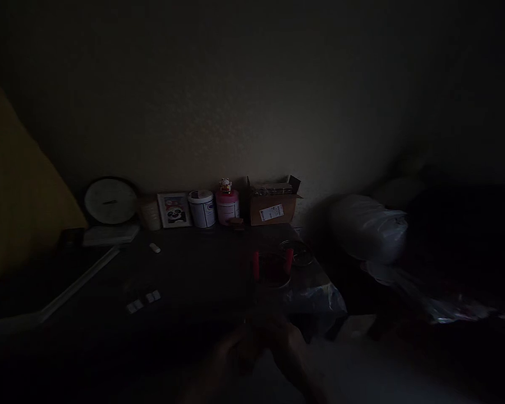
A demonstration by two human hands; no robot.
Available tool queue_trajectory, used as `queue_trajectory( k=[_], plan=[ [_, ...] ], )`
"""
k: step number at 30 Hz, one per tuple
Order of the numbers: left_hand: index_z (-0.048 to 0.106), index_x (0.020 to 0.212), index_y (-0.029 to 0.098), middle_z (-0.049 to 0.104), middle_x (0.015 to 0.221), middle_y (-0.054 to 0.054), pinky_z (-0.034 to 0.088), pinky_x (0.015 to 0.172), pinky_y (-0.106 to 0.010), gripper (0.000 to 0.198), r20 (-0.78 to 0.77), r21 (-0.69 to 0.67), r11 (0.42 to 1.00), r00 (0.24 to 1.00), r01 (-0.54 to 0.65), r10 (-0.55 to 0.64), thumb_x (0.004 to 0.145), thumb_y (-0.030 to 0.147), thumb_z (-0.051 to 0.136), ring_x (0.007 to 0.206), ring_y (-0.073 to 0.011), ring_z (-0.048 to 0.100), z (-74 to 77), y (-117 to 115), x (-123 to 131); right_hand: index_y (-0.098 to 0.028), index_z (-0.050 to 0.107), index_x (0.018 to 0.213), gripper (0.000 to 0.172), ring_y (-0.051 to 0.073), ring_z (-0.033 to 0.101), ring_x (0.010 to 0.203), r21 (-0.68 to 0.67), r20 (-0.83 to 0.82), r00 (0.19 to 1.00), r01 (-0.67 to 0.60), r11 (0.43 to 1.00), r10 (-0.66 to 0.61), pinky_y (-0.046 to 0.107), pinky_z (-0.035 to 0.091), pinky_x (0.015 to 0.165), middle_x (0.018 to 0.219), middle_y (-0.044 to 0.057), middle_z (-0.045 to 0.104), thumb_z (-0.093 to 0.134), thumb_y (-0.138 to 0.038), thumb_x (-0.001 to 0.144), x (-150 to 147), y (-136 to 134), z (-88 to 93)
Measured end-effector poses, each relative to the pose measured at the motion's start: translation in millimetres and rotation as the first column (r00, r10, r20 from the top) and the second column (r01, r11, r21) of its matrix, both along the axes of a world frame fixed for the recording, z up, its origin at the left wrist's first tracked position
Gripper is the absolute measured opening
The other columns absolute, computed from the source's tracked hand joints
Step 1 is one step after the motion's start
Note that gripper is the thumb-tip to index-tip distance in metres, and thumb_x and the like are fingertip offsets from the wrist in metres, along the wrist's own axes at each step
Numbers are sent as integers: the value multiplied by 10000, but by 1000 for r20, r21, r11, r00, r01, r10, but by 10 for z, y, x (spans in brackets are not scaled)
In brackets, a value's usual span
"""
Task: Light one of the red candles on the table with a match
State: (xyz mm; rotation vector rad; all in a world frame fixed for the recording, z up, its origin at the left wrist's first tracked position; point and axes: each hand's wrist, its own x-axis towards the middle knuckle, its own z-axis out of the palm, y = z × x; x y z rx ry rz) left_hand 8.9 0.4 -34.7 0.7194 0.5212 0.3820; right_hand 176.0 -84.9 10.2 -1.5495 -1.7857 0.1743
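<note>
The room is very dark. My left hand and my right hand are held close together low in the view, in front of a dark table. Their fingers seem curled toward each other, but the gloom hides whether anything is between them. Just beyond them on the table stands a dark pot with two red handles.
Along the wall stand a round white clock, a panda picture, a white tub, a pink jar and a cardboard box. White bags lie at right; a yellow surface at left.
</note>
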Motion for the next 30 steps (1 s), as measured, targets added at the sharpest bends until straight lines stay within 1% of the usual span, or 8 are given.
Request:
queue_trajectory(
  k=[5, 10, 13, 15, 17, 20, 26, 30],
  plan=[
    [632, 766, 153, 611, 743, -24, 472, 751, -332, 298, -39, 75, 997, 999, 13, -10, 894, 406, 540, 745, -168, 586, 45, -26, -11, -215, 654, 1011, 249, 144, 646, 893, -10, 51, 996, -76, 997, 77, 211, 517, 773, 973, 32, 675, 452, -130, 893, 7, -7, 18],
    [689, 688, 163, 634, 732, -63, 441, 768, -275, 249, -46, 157, 987, 999, 16, -8, 866, 299, 581, 768, -190, 589, 104, -60, -122, -223, 628, 1028, 217, 145, 650, 889, 10, 98, 987, -131, 991, 130, 198, 506, 708, 981, 25, 680, 479, -145, 890, 40, -13, -49],
    [717, 813, 211, 673, 877, -50, 414, 847, -228, 95, -73, 201, 979, 997, -25, 41, 831, 198, 624, 929, -187, 587, -62, -39, -253, -199, 617, 990, 213, 146, 650, 838, 54, 156, 979, -143, 988, 133, 211, 503, 693, 924, 44, 675, 415, -185, 923, 47, -13, -111],
    [716, 866, 243, 674, 927, -25, 406, 872, -208, 130, -63, 221, 962, 982, -159, 177, 839, 177, 606, 994, -174, 572, -214, -9, -322, -190, 611, 945, 211, 144, 646, 777, 65, 189, 975, -131, 989, 116, 209, 498, 646, 879, 44, 669, 401, -194, 921, 50, -8, -148],
    [715, 845, 261, 676, 944, -19, 423, 860, -222, 136, -88, 214, 965, 982, -148, 170, 825, 169, 616, 1023, -188, 566, -335, 13, -358, -197, 606, 939, 188, 139, 643, 756, 48, 202, 973, -127, 991, 115, 202, 490, 623, 877, 32, 667, 421, -190, 904, 54, -5, -162],
    [718, 873, 257, 667, 1034, -51, 421, 891, -269, 104, -219, 328, 941, 962, -88, 166, 776, 247, 685, 1124, -243, 507, -401, -8, -361, -206, 606, 932, 192, 124, 647, 770, 15, 171, 974, -152, 988, 147, 186, 483, 637, 901, 22, 677, 420, -171, 898, 59, -17, -139],
    [661, 1073, 345, 594, 1232, -10, 272, 1056, -447, 372, -337, 506, 863, 922, 7, 190, 712, 414, 717, 1284, -334, 346, -247, -140, -393, -190, 627, 961, 203, 141, 658, 786, -223, 115, 988, -79, 972, 107, 196, 470, 647, 935, 36, 692, 444, -183, 873, 52, -57, -145],
    [657, 1091, 331, 620, 1184, -23, 227, 1080, -451, 345, -324, 564, 823, 934, 63, 151, 768, 450, 648, 1232, -326, 417, -32, -169, -447, -181, 633, 947, 211, 147, 652, 815, -285, 79, 992, -73, 956, 99, 204, 467, 681, 953, 42, 689, 458, -160, 832, 36, -67, -145]
  ],
)
